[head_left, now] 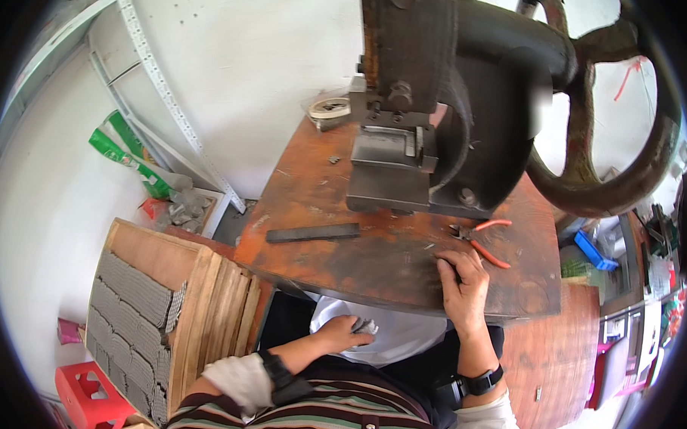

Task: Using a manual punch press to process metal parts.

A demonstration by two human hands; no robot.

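Observation:
My left hand (341,335) is closed around a small bunch of grey metal pieces (366,326), held over a white bag or cloth (400,339) in my lap. On the worktable's near edge rests my right hand (466,287), its fingers bent and drawn together at the tips; whatever they pinch is too small or hidden. Just beyond it lie cutting pliers (491,254) with orange handles, jaws toward the press. A dark flat metal bar (312,232) lies to the left on the rusty brown worktable (391,258). Behind stands a heavy black hand press (498,129) with a steel die block (390,187).
At left a wooden box (193,285) holds rows of grey metal parts (128,313). A red plastic stool (95,395) stands below it. The press's large handwheel (579,177) hangs over the right side. A tape roll (330,108) sits at the table's back left.

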